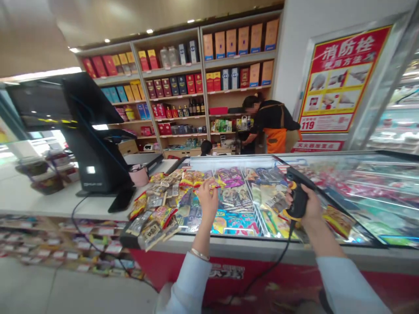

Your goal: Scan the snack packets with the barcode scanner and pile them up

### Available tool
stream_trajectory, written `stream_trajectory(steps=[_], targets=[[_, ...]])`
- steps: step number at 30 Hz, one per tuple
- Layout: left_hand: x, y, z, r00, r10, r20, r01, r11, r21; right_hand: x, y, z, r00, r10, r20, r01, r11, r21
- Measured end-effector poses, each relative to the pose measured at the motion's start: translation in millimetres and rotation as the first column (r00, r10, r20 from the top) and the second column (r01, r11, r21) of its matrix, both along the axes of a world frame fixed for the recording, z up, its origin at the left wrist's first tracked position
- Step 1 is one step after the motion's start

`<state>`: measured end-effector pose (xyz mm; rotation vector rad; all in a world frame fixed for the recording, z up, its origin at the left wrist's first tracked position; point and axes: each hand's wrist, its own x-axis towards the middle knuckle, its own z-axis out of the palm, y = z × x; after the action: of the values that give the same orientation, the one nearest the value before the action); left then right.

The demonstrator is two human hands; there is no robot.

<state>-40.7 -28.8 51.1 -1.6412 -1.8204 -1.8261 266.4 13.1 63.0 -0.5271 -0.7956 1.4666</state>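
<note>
My right hand is wrapped round the grip of a black and yellow barcode scanner, whose cord hangs down over the freezer's front. Over the glass top of the chest freezer, my left hand has its fingers curled on a small red and yellow snack packet. To the left of that hand lies a spread heap of snack packets, mostly brown, red and yellow. Another snack packet rests on the glass to the right of my right hand. Colourful frozen packs show through the lid.
At left, a white counter carries a black checkout terminal, a pink cup and several tubs. Beyond the freezer, a person in an orange apron bends by the shelves. Another head shows lower down.
</note>
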Motion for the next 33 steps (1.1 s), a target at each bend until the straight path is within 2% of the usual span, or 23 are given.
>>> stream_trajectory(steps=[5, 9, 11, 13, 17, 20, 24, 29, 31, 33], targets=[[-71, -17, -6.6, 0.987, 0.158, -0.018, -0.158, 0.987, -0.010, -76, 10, -4.3, 0.987, 0.160, -0.020, -0.159, 0.987, 0.011], [-113, -29, -14.0, 0.958, 0.278, -0.074, -0.281, 0.960, -0.020, -128, 15, -10.3, 0.962, 0.270, -0.042, -0.271, 0.963, -0.006], [-128, -33, -17.4, 0.927, 0.353, -0.130, -0.359, 0.933, -0.030, -152, 16, -13.8, 0.943, 0.331, -0.033, -0.332, 0.943, -0.027], [-139, -35, -20.3, 0.864, 0.461, -0.202, -0.482, 0.873, -0.069, -174, 16, -18.0, 0.921, 0.389, -0.023, -0.389, 0.921, -0.031], [-149, -31, -25.8, 0.671, 0.640, -0.374, -0.726, 0.669, -0.158, -211, 13, -31.0, 0.864, 0.503, -0.015, -0.503, 0.864, -0.021], [-151, -26, -31.3, 0.579, 0.653, -0.487, -0.797, 0.580, -0.170, -228, 9, -43.9, 0.829, 0.558, 0.026, -0.555, 0.828, -0.084], [-152, -19, -38.5, 0.525, 0.668, -0.527, -0.832, 0.534, -0.152, -235, 5, -54.1, 0.789, 0.610, 0.078, -0.589, 0.786, -0.191], [-149, -15, -42.7, 0.474, 0.663, -0.580, -0.866, 0.471, -0.169, -231, 2, -49.7, 0.757, 0.649, 0.075, -0.618, 0.748, -0.243], [-147, -14, -42.7, 0.468, 0.646, -0.603, -0.866, 0.471, -0.168, -231, 2, -47.5, 0.751, 0.657, 0.067, -0.622, 0.738, -0.262], [-145, -14, -42.0, 0.478, 0.626, -0.616, -0.853, 0.497, -0.156, -232, 1, -46.5, 0.752, 0.656, 0.062, -0.619, 0.736, -0.273]])
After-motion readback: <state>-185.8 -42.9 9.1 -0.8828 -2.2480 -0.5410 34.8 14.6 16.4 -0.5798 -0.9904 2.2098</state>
